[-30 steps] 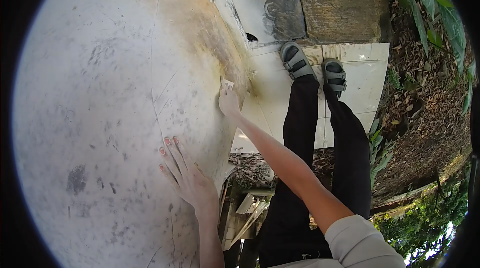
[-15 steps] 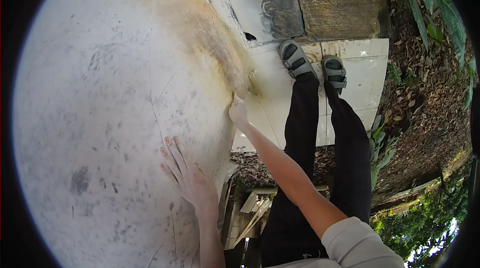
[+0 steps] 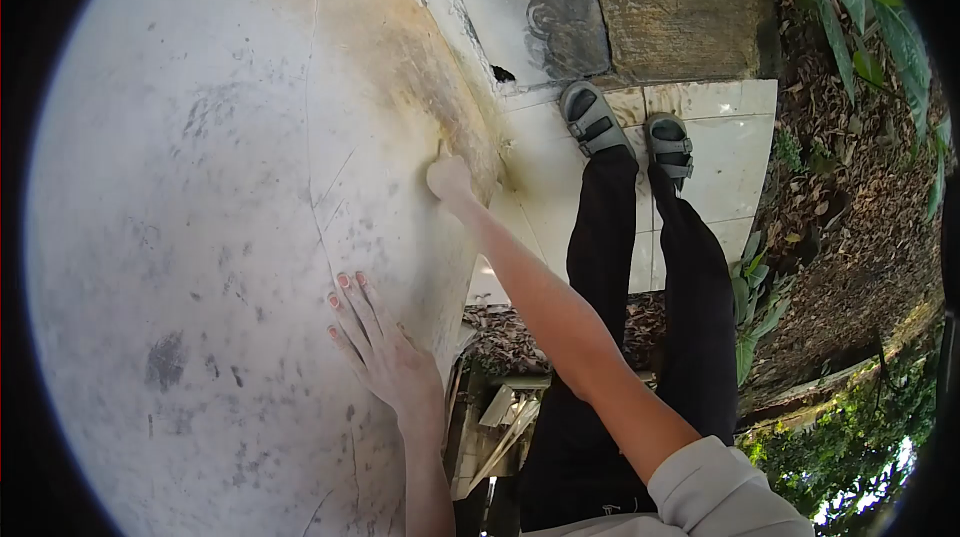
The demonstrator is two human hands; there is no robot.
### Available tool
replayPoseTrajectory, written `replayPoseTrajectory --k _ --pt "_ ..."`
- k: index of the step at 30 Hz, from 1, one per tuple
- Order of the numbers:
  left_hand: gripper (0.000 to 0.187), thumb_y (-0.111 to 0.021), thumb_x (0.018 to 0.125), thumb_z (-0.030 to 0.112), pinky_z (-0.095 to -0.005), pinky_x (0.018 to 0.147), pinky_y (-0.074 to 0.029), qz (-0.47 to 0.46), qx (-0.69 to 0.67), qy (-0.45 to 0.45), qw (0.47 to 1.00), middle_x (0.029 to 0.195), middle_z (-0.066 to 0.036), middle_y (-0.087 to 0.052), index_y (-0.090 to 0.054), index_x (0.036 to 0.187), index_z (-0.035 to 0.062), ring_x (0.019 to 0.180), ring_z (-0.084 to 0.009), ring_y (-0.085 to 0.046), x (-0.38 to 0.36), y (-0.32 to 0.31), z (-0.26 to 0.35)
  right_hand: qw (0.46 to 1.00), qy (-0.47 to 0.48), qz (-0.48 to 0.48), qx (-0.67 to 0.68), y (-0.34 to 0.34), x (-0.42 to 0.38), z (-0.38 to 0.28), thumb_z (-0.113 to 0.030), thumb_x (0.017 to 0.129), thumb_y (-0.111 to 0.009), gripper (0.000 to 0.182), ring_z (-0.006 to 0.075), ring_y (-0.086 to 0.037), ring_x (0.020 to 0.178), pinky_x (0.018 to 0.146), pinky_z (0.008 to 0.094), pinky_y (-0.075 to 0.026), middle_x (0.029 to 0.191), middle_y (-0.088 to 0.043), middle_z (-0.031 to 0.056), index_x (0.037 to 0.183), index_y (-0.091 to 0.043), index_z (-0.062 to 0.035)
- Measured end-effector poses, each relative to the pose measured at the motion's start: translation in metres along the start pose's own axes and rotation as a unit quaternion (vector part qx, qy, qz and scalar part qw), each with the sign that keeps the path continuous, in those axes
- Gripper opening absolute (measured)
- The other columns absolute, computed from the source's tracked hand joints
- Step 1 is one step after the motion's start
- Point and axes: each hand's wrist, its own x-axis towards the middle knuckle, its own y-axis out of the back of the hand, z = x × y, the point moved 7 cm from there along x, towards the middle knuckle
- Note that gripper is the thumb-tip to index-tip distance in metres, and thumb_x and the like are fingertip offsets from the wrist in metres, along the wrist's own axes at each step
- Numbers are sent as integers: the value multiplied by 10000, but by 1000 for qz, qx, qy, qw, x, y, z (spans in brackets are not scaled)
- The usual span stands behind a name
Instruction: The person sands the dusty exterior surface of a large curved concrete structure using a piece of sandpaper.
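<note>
My left hand [image 3: 390, 362] lies flat against the whitish, cracked wall surface [image 3: 230, 227], its fingers spread and nothing in it. Farther up, my right hand [image 3: 450, 179] is a closed fist against the yellow-brown stained band [image 3: 425, 67] of the same surface. A small, narrow tip sticks out beyond this fist; whether it is a finger or a held item cannot be made out. Pale dust seems to cover both hands.
My sandalled feet [image 3: 597, 119] stand on white floor tiles [image 3: 715, 162]. Above them is a dark-smeared square panel [image 3: 565, 22] beside a small hole. Dry leaves [image 3: 810, 237] and green plants [image 3: 895, 37] lie to the right; wooden pieces [image 3: 510, 432] are below.
My right hand has moved up and left, from the edge of the wall surface onto its stained part. My left hand stays flat, shifted very slightly in view.
</note>
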Motion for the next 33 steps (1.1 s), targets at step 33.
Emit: replayPoseTrajectory --k 33 --pt "728 -450 779 -43 -444 1169 -193 37 9 34 999 1576 -59 -261 -318 1487 63 1452 -259 -238 6 -10 3 983 175 1 -53 35 51 -115 -309 1019 -350 564 462 -564 1097 966 500 -431 1217 -573 303 1385 -357 120"
